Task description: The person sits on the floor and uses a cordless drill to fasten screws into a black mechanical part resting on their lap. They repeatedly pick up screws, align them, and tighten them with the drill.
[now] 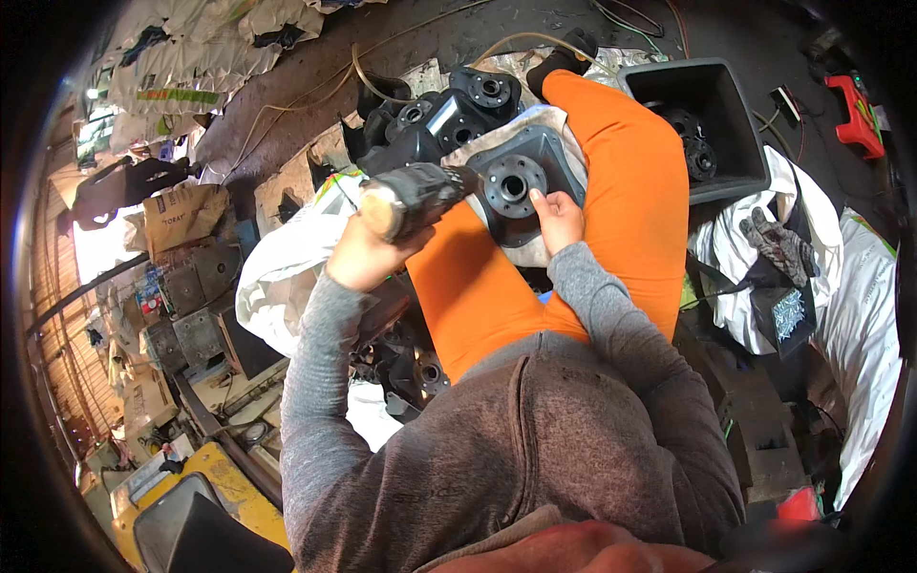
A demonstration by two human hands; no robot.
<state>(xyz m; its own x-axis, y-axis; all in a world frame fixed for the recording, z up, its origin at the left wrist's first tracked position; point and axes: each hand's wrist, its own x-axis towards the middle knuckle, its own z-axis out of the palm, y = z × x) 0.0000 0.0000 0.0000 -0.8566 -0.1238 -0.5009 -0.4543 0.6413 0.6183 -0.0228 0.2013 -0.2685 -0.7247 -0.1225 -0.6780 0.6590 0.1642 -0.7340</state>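
Observation:
My left hand (368,253) is wrapped around a dark cordless power driver (415,199), whose nose points at the part between my knees. That part is a black square-based moulding (562,170) with a round grey flange (511,181), its centre hole and ring of small holes facing up. It rests on a pale cloth (527,254) across my lap. My right hand (561,222) grips the flange's near right edge, thumb on top and the other fingers partly hidden. Whether the driver's tip touches the flange cannot be made out.
Similar black parts (449,119) are piled beyond my knees. More lie in a black crate (740,158) at the right. Closer on that side are a grey glove (778,246) and a small box of screws (789,315). A hose (358,72) crosses the floor; a red tool (855,116) lies far right.

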